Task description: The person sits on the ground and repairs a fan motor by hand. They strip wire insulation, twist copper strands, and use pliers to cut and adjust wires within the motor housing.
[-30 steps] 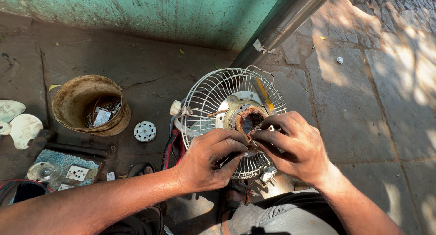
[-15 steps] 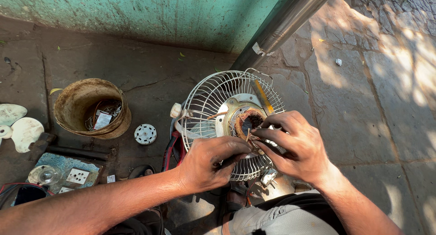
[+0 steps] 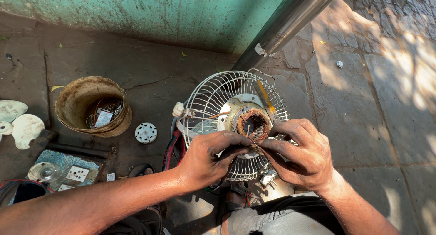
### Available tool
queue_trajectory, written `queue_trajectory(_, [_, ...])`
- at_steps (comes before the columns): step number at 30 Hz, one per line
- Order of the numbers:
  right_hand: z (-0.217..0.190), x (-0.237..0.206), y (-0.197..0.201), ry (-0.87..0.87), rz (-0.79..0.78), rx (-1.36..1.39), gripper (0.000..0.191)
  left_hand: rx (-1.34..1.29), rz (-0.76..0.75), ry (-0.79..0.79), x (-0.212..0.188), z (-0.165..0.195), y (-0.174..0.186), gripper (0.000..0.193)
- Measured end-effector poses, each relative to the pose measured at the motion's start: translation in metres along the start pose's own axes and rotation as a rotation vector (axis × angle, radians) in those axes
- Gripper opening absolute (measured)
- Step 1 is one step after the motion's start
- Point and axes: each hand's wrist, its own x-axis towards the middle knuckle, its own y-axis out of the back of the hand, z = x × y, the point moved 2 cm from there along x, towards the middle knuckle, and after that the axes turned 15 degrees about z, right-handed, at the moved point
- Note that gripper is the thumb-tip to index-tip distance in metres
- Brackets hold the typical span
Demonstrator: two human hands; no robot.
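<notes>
1. The fan (image 3: 236, 121) lies on the ground just in front of the person's knees, its round wire guard facing up. Behind it runs a green wall (image 3: 150, 17), and a metal pole (image 3: 281, 26) slants down to the guard's far edge. To the right the stone paving (image 3: 377, 108) is open and sunlit; to the left the floor is crowded with parts.
2. The left hand (image 3: 206, 158) and right hand (image 3: 302, 155) meet over the near side of the guard. Thumb and forefinger of each are pressed together, pinching thin wire at the edge of the motor coil (image 3: 253, 124). Both hands are grimy.
3. The coil is a ring of brownish copper winding, frayed, sitting in a pale metal housing at the guard's centre. A white knob (image 3: 178, 109) sticks out at the guard's left rim.
4. A rusty round bucket (image 3: 93, 105) stands well left of the fan; inside are tangled wires and a small card.
5. A white round cap (image 3: 146, 133) lies between bucket and fan. White fan blades (image 3: 20, 121) rest at the far left edge, with a white socket plate (image 3: 77, 173) nearer.
</notes>
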Motion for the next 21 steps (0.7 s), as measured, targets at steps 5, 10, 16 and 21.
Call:
queue_trajectory(5, [0.002, -0.005, -0.001, -0.002, 0.013, -0.036, 0.033, -0.013, 0.013, 0.014, 0.002, 0.0, -0.001, 0.02])
queue_trajectory(10, [0.002, -0.01, 0.0, 0.059, 0.046, -0.099, 0.033, 0.0, 0.021, -0.008, 0.003, 0.001, -0.002, 0.02])
queue_trajectory(16, [0.008, -0.013, 0.0, 0.139, 0.016, -0.111, 0.039, -0.004, 0.038, 0.023, 0.004, 0.002, -0.004, 0.018])
queue_trajectory(21, [0.013, -0.019, 0.004, 0.265, 0.024, -0.132, 0.044, -0.022, 0.032, 0.095, 0.004, 0.003, -0.006, 0.018])
